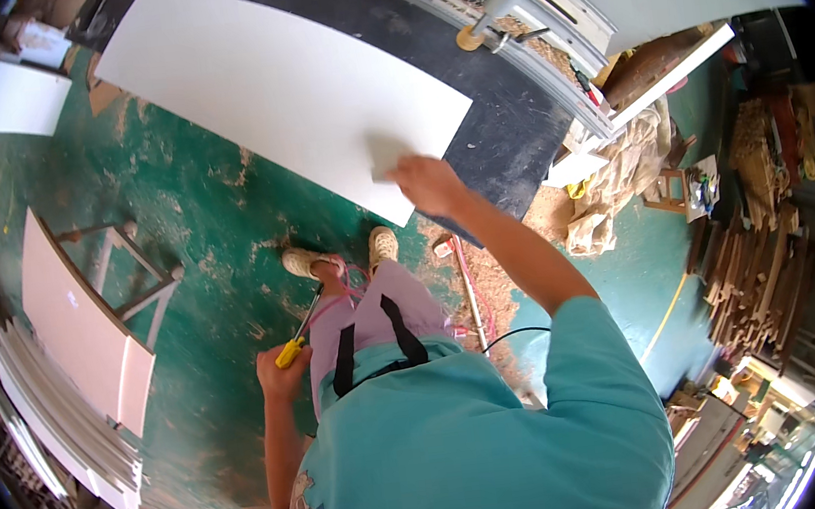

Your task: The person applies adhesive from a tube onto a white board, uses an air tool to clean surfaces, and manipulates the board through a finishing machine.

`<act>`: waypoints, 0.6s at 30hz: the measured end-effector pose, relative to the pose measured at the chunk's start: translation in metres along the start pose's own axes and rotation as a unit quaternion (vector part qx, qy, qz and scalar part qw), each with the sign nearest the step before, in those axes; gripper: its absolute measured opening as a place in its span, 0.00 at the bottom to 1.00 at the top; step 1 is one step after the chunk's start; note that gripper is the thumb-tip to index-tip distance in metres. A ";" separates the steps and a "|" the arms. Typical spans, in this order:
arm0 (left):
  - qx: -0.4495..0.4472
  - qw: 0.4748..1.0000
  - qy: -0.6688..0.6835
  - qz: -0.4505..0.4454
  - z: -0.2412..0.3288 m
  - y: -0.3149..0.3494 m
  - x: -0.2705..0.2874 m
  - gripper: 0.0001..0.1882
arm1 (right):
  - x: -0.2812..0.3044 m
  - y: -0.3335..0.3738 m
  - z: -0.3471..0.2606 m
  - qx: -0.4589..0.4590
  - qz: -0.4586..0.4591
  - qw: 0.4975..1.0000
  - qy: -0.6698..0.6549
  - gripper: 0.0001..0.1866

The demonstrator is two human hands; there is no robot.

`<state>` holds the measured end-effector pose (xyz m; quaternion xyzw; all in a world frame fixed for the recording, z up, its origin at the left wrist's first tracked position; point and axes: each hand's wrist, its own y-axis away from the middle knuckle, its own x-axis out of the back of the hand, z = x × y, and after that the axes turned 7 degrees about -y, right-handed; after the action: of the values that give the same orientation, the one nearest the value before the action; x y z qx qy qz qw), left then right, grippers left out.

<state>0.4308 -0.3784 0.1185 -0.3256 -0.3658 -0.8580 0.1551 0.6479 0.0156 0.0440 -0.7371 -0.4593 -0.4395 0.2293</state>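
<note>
On the desk (pixel 526 133), the board (pixel 291 88) lies flat, apparently in place. At its right end the right hand (pixel 430 185) is curled, hold unclear; well apart from the board, the left hand (pixel 277 375) is closed round a screwdriver (pixel 291 352). What remains cannot be told.

The white panel (pixel 281 89) is smooth and matt, the tabletop (pixel 519 133) under it scuffed; on its near side, a screwdriver (pixel 291 353) pairs metal shaft (pixel 313 309) with seemingly plastic handle.

No text, label, number or sign can be read; the small print (pixel 300 497) on the teal shirt (pixel 466 437) shows no legible lettering.
</note>
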 end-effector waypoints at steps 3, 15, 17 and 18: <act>0.019 0.998 -0.047 0.045 -0.008 0.014 0.013 0.18 | 0.035 -0.041 0.091 -0.302 -0.019 0.948 0.102 0.13; 0.037 0.998 0.028 0.042 -0.007 0.045 0.011 0.21 | 0.014 0.038 0.067 -0.084 0.205 0.973 0.061 0.14; 0.040 0.998 0.027 0.046 -0.026 0.044 0.009 0.21 | -0.012 0.053 -0.019 -0.110 0.051 0.991 0.058 0.12; 0.038 0.998 0.027 0.050 -0.033 0.040 0.008 0.21 | -0.040 0.071 -0.051 -0.048 0.066 0.997 -0.013 0.10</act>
<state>0.4307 -0.4304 0.1274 -0.3143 -0.3767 -0.8432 0.2198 0.6802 -0.0742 0.0402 -0.7815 -0.3908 -0.4354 0.2168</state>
